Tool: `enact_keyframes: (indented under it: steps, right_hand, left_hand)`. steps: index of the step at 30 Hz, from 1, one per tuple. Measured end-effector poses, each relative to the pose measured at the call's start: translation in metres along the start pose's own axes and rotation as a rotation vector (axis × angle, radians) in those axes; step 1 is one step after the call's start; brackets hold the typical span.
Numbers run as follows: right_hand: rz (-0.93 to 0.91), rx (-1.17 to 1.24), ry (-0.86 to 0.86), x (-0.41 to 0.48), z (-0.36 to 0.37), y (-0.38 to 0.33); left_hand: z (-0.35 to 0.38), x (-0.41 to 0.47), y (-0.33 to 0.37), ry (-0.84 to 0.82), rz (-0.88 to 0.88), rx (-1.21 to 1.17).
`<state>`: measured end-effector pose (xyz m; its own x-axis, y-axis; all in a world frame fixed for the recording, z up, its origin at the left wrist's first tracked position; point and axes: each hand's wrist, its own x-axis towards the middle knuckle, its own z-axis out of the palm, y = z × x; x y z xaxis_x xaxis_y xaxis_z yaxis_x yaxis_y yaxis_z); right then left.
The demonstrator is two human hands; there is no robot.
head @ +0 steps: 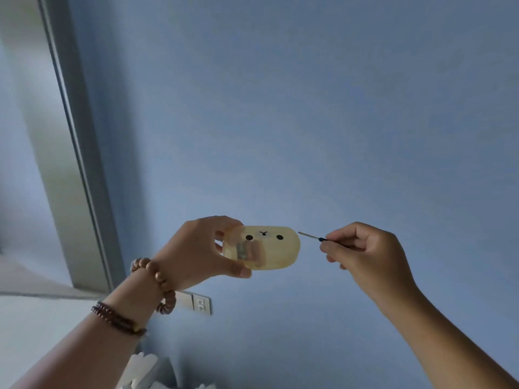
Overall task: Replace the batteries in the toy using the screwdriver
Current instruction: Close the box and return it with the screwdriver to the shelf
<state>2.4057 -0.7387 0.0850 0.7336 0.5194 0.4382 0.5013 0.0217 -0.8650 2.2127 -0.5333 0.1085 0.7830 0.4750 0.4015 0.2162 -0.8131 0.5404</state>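
A blue wall fills the view behind both grips, and a grey window frame runs down well left of the left grip. That grip is raised, its thumb under and fingers curled over one end of a translucent yellow toy with a small black face. The right grip, level with it and apart, pinches a thin screwdriver. Two bead bracelets circle the left wrist. A wall switch plate sits below the left grip. The screwdriver's tip is just beside the toy's free end, not touching.
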Motion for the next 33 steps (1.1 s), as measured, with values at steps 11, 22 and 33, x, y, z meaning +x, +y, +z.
enact_keyframes:
  steps: [11,22,33]
  right_hand:
    - [-0.071,0.206,-0.317,-0.038,0.114,-0.058]
    - [-0.204,0.512,-0.803,-0.198,0.307,-0.197]
    - [-0.303,0.768,-1.228,-0.467,0.453,-0.373]
  left_hand:
    - [-0.098,-0.143,-0.028,0.207,-0.275,0.092]
    - [-0.259,-0.414,-0.019,0.550,-0.646,0.348]
    - [-0.388,-0.710,0.035,0.758,-1.038,0.645]
